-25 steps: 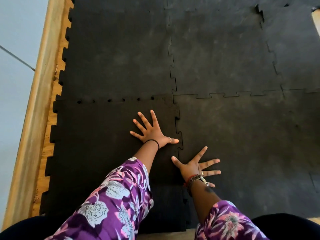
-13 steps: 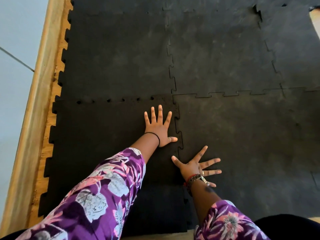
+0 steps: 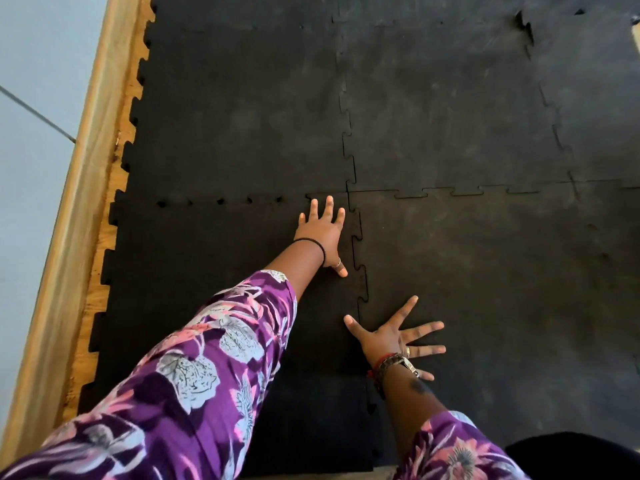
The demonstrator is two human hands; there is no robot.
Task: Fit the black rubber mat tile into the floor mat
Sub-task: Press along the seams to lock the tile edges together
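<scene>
Looking down from the head view, the black rubber mat tile occupies the lower left of the frame, lying flat among the other tiles of the floor mat. Its right edge meets the neighbouring tile along a jigsaw seam that runs down the centre of the frame. Its upper edge shows a row of small dark gaps where the tabs are not fully seated against the tile above. Its left edge shows toothed tabs against a strip of wooden floor beside a pale wooden border.

The left hand rests palm down on the upper right corner of the tile, just left of the seam. Its fingers are extended and slightly apart, gripping nothing; the thumb points toward the lower part of the frame. A thin black band circles the wrist.

The right hand lies flat on the adjoining tile at lower centre, fingers spread wide, with the thumb reaching the seam. A watch sits on that wrist. Both arms wear purple floral sleeves.
</scene>
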